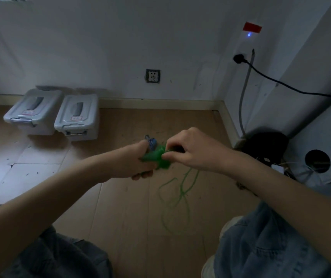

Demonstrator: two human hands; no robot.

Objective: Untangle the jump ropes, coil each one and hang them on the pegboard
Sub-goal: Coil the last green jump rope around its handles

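My left hand (138, 163) grips the green jump rope handles (156, 157) in a fist above the wooden floor. A small blue and silver piece (151, 142) sticks up just above that fist. My right hand (188, 151) pinches the green rope right at the handles, fingers curled round it. The thin green rope (182, 189) hangs down from my hands in several loose loops over the floor. The picture is blurred by motion, so the knots are hard to tell. No pegboard is in view.
Two grey lidded plastic boxes (54, 115) stand by the skirting at the back left. A wall socket (153, 75) is behind them. A black cable (293, 87) and a dark round thing (265, 145) fill the right corner. My knees in jeans frame the bottom.
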